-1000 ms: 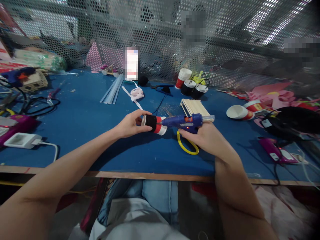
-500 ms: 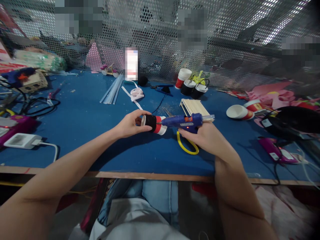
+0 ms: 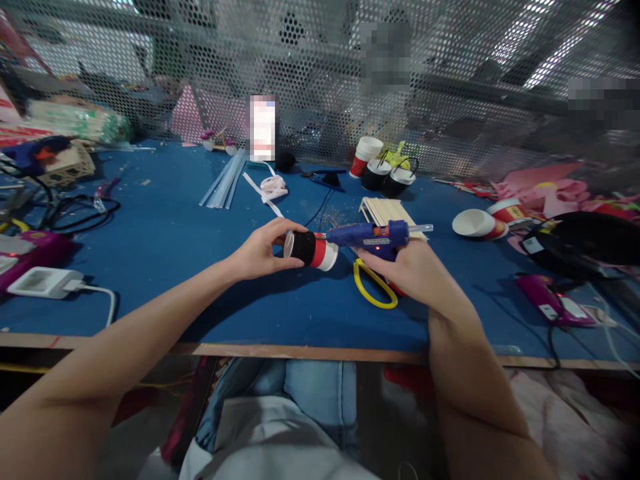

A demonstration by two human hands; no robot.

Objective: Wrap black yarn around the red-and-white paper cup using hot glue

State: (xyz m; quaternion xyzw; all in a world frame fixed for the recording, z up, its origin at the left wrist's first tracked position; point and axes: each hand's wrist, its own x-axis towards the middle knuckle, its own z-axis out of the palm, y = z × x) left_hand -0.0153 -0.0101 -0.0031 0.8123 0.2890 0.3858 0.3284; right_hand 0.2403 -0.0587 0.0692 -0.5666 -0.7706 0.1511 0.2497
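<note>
My left hand (image 3: 261, 251) is closed around the base end of a paper cup (image 3: 325, 254), which lies on its side above the blue table. Black yarn or cord (image 3: 303, 247) wraps part of the cup; a red band and a white rim show beyond it. My right hand (image 3: 417, 270) grips a blue hot glue gun (image 3: 370, 235) with a lit red light and a clear glue stick out of its back. Its nozzle points left, at the upper side of the cup near the edge of the black wrap. Scissors with yellow handles (image 3: 374, 285) lie under the gun.
Behind the hands are glue sticks (image 3: 223, 180), a white ribbon (image 3: 274, 188), a small wooden-stick bench (image 3: 390, 212) and black-wrapped cups (image 3: 376, 175). Paper cups (image 3: 473, 224) and a purple power box (image 3: 553, 301) stand right; a white plug (image 3: 46, 282) lies left. Perforated metal closes the back.
The glue gun has shifted slightly up and right, its nozzle now at the cup's upper side. The cup has turned a little in my left hand, its rim end moving slightly right.
</note>
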